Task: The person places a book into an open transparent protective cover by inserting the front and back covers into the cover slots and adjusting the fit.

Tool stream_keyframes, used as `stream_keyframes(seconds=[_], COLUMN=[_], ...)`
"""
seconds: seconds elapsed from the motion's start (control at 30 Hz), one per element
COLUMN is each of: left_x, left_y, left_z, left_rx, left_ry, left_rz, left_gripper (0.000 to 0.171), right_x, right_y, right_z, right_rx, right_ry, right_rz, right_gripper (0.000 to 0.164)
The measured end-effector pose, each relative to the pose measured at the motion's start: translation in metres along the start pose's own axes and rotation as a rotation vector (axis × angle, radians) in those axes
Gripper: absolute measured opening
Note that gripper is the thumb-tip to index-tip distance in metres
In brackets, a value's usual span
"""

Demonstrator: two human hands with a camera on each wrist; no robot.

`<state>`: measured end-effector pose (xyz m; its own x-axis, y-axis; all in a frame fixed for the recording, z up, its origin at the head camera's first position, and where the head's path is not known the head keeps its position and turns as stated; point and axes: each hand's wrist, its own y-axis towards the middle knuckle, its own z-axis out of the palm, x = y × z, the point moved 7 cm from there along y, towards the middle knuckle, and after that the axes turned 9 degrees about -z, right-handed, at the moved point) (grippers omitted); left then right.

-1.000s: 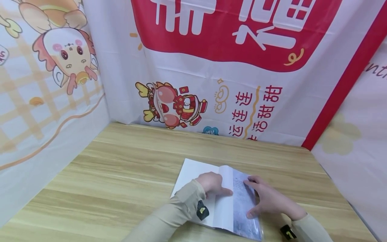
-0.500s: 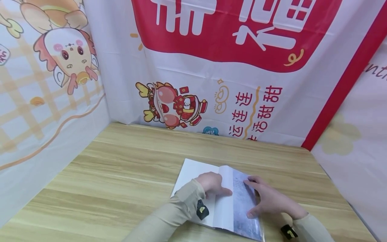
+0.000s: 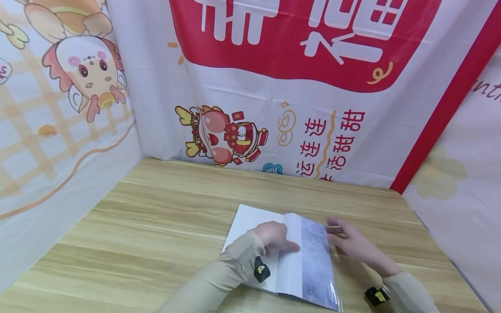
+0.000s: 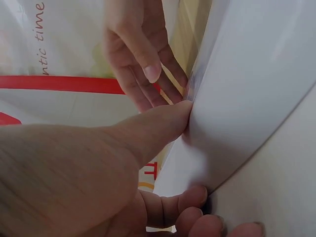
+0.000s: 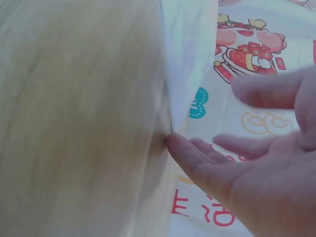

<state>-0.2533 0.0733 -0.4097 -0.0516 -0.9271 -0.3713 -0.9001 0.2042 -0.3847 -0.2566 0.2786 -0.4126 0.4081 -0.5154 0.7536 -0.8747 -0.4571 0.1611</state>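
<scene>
An open booklet [image 3: 249, 219] with white pages lies on the wooden table in the head view. Along its middle runs a white folded flap [image 3: 290, 276], and to the right shows a grey-blue printed cover [image 3: 316, 269] with a glossy clear edge. My left hand [image 3: 272, 235] presses on the white paper, thumb stretched to the flap's right edge; in the left wrist view its other fingertips [image 4: 192, 196] rest near the seam. At the cover's upper right edge is my right hand [image 3: 356, 247], thumb held apart, with one fingertip [image 5: 175, 142] right at the edge in the right wrist view.
The wooden table [image 3: 156, 234] spreads to the left and behind the booklet. White printed cloths hang on three sides, the back one [image 3: 235, 82] with a big red shape. Black straps with small devices [image 3: 261, 269] sit on both wrists.
My right hand has lifted its thumb off the printed cover and shifted slightly up and right to the cover's edge. My left hand and the booklet have stayed nearly in place.
</scene>
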Motion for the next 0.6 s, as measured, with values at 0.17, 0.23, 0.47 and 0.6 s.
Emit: stream_keyframes(seconds=[0.17, 0.23, 0.47, 0.6], left_x=[0.0, -0.001, -0.001, 0.0], left_y=[0.0, 0.0, -0.002, -0.001], left_z=[-0.001, -0.001, -0.002, -0.001], left_rx=[0.001, -0.001, 0.0, 0.003], left_ry=[0.002, 0.009, 0.017, 0.002], left_rz=[-0.005, -0.004, 0.0, -0.004], left_gripper=[0.046, 0.046, 0.046, 0.045], right_x=[-0.007, -0.012, -0.025, -0.026], right_y=[0.0, -0.001, -0.004, -0.004], right_z=[-0.008, -0.01, -0.008, -0.004], right_rx=[-0.105, -0.131, -0.095, -0.052], right_ry=[0.051, 0.114, 0.312, 0.385], right_rz=[0.078, 0.138, 0.273, 0.265], right_gripper=[0.047, 0.046, 0.05, 0.046])
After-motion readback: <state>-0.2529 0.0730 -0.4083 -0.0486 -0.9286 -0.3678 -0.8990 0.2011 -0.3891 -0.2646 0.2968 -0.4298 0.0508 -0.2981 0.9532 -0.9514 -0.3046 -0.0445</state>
